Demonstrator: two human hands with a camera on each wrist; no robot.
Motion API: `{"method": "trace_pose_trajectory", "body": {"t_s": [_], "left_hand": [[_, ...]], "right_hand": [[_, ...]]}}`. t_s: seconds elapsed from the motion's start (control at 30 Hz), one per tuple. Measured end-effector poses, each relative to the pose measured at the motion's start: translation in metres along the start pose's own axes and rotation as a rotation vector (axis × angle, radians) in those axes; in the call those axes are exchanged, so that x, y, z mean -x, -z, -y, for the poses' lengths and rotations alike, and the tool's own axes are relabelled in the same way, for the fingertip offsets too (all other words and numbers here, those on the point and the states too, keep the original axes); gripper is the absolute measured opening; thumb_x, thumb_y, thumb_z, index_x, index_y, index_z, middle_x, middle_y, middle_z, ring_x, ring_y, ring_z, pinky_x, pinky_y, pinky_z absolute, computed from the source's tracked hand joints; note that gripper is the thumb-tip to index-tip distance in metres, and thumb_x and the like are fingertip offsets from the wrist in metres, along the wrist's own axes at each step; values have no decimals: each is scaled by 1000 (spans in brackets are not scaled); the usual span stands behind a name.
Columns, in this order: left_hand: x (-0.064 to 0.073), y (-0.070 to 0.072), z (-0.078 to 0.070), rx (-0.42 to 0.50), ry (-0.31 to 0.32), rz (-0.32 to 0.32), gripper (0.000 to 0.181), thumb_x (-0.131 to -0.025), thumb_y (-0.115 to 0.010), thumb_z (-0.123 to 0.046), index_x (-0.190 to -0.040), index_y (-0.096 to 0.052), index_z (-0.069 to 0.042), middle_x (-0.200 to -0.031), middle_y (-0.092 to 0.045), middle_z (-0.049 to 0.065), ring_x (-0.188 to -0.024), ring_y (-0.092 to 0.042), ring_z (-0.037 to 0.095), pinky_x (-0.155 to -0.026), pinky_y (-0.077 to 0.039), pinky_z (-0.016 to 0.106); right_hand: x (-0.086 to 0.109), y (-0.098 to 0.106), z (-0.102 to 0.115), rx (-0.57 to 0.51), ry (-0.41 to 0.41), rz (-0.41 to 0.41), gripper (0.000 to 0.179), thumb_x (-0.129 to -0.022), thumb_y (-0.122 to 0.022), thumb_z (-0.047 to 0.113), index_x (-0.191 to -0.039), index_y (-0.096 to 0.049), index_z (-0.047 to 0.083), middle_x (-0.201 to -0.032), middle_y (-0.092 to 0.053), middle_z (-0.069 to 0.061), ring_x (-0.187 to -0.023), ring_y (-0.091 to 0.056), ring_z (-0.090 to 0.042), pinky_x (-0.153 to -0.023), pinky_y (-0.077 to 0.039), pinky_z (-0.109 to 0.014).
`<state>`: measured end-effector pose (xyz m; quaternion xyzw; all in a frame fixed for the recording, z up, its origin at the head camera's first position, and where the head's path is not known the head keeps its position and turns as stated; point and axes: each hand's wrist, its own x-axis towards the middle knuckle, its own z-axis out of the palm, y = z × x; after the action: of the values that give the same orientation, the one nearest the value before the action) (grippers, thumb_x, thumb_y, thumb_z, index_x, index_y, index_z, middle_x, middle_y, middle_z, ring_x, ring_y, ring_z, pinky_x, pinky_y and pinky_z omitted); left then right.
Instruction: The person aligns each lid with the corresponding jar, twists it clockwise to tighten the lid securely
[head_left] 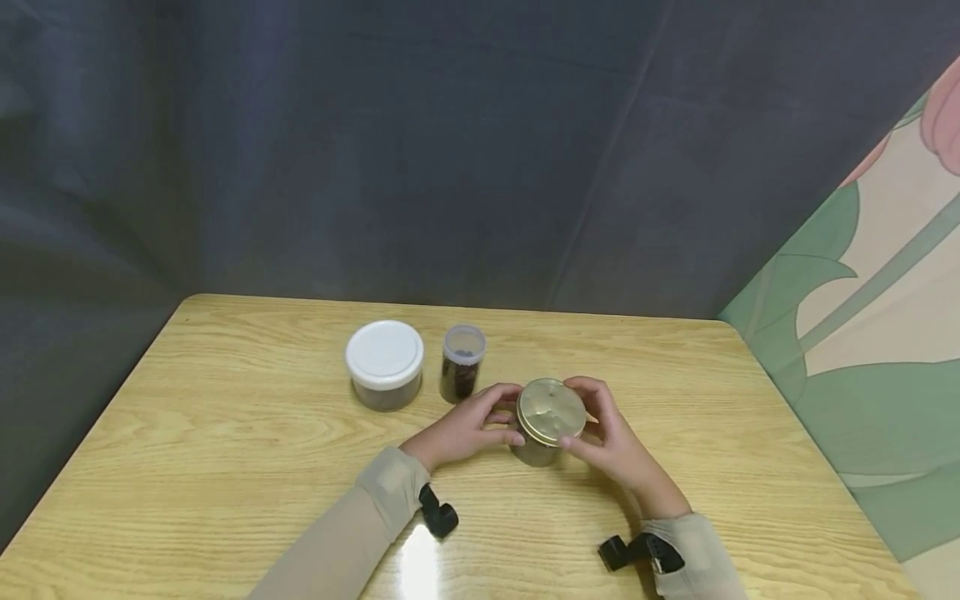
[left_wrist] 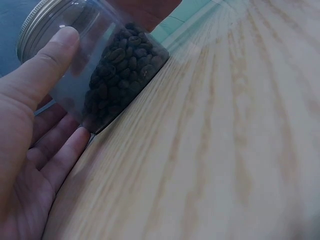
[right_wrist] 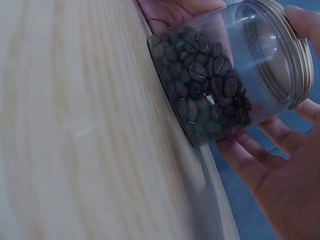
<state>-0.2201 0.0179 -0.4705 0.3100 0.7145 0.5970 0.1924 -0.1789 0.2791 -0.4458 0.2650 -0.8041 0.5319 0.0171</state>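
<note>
A clear jar [head_left: 535, 454] with a gold screw lid [head_left: 551, 410] stands on the wooden table between both hands. Dark coffee beans [right_wrist: 205, 80] fill its lower part, roughly half of it. My left hand [head_left: 471, 429] holds the jar from the left, the thumb [left_wrist: 52, 55] against its wall just below the lid and the fingers round the far side. From the right, my right hand [head_left: 615, 442] grips the lid's rim between thumb and index finger, while its other fingers lie along the jar's side in the right wrist view.
Behind the left hand stands a narrow clear container [head_left: 459, 379] with dark contents and a translucent lid. Left of it is a wider tub [head_left: 386, 396] with a white lid [head_left: 385, 354]. A dark curtain [head_left: 450, 167] hangs along the table's [head_left: 225, 442] back edge.
</note>
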Motion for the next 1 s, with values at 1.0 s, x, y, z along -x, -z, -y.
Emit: {"method": "trace_pose_trajectory", "body": {"t_s": [1.0], "left_hand": [[0, 0, -2, 4, 17, 0, 69, -95, -74, -17, -153, -37, -7, -151, -45, 10, -135, -51, 22, -106, -46, 22]], "right_hand": [[-1, 0, 0, -23, 16, 24, 70, -88, -68, -8, -148, -34, 3, -134, -50, -19, -122, -52, -11, -94, -53, -28]]}}
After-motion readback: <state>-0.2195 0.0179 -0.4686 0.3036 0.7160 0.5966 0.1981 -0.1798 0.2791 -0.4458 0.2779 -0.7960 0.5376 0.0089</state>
